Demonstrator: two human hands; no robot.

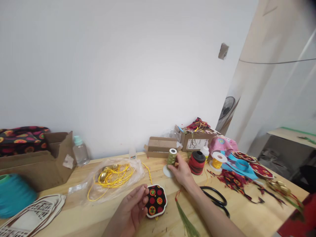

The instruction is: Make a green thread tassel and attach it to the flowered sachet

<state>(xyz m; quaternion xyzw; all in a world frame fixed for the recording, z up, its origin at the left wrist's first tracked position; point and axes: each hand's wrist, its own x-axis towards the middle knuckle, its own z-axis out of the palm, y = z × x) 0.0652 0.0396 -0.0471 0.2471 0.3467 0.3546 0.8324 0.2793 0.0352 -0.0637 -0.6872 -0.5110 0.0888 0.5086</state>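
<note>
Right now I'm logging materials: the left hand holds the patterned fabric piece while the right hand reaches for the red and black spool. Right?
Not quite. In the head view the right hand touches the olive-green thread spool, not the red and black spool beside it. The left hand does hold the patterned fabric piece.

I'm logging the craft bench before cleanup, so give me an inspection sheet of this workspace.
Surface: wooden table, crowded.
Job's things: patterned fabric ornament held by left hand; olive-green thread spool touched by right hand.
Clutter: plastic bag of yellow cord, red-black spool, yellow ribbon reel, black scissors, green tassel, cardboard boxes, plastic bottle.
Grippers: left closed on ornament; right fingers at spool, grip unclear.
Cables: one wire strung overhead.
Surroundings: white wall, fan.
</note>
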